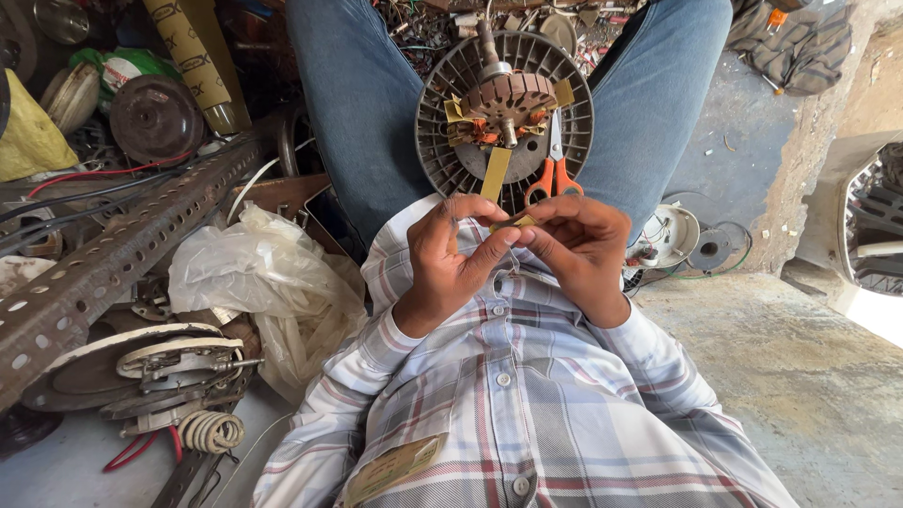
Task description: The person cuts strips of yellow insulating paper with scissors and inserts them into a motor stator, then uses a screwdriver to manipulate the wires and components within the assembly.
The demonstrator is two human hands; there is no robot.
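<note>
Item one: our left hand (451,254), fingers curled, thumb and forefinger pinched on the near end of a yellow insulation strip (496,179). Item two: our right hand (578,249), fingers bent inward, its fingertips meeting the left hand's at the same end of the strip, so both hands grasp it together just above our chest.

The strip runs from our fingers up to the fan motor stator (505,118), a round grey finned disc with a brown slotted core and a short shaft at its centre; the strip's far end lies against the core's lower edge. More yellow strip pieces stick out at the core's left and right sides. The stator rests between our knees, against our blue jeans (362,113).

Orange-handled scissors (555,169) lie on the stator's lower right, just beside our right hand.

To our left: a crumpled clear plastic bag (254,273), a perforated steel angle bar (122,254) running diagonally, a stack of round motor covers (141,367) with a small coil of wire (212,431) near it, and a brown round motor part (155,118) further off.

To our right: a small white round housing (673,235) with wires on the concrete floor (790,376).

Nearest the camera: our plaid shirt (527,404).
</note>
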